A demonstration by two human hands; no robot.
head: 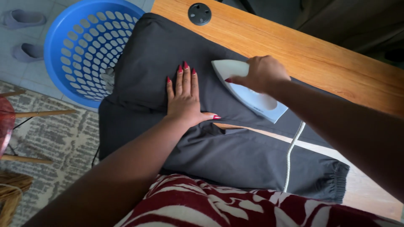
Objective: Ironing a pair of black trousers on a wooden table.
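Left hand (184, 98) lies flat, fingers spread, pressing the dark grey trousers (235, 151) on the wooden table (336, 63). Right hand (261, 73) is closed round the white iron (248, 90), just at its 3 o'clock. Blue laundry basket (80, 46) sits out at 10 o'clock.

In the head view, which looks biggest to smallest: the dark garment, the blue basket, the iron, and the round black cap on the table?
1. Dark garment, spread across the table.
2. Blue basket, partly hidden behind the garment.
3. Iron, under the right hand.
4. Black cap, clearly smallest.
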